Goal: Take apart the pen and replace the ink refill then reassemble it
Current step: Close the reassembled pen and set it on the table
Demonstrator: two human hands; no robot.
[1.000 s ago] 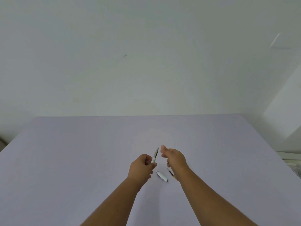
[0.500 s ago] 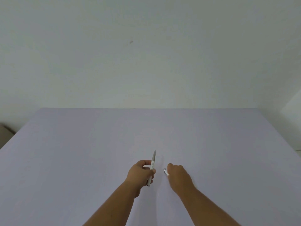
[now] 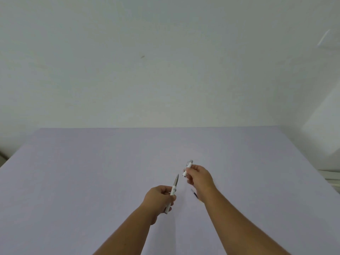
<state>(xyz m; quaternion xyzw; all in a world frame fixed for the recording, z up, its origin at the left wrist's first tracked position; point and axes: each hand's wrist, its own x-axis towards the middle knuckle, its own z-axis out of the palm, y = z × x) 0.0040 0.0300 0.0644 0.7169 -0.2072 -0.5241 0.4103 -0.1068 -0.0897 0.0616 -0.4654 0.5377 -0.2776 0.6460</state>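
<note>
My left hand (image 3: 161,197) grips the front half of the pen (image 3: 174,186), a white barrel with a grey tapered tip that points up and away from me. My right hand (image 3: 199,176) holds the white rear half of the pen (image 3: 187,168), with its grey end and clip, lifted above the table. The two halves are apart, a short gap between them. A thin dark ink refill (image 3: 195,194) lies on the table, partly hidden under my right wrist.
A pale lilac table (image 3: 92,172) fills the lower view, with a plain white wall behind it. White furniture edges show at the far right (image 3: 331,173).
My right hand has picked the white rear half of the pen up off the table and raised it. The left hand has kept the front half, tip up.
</note>
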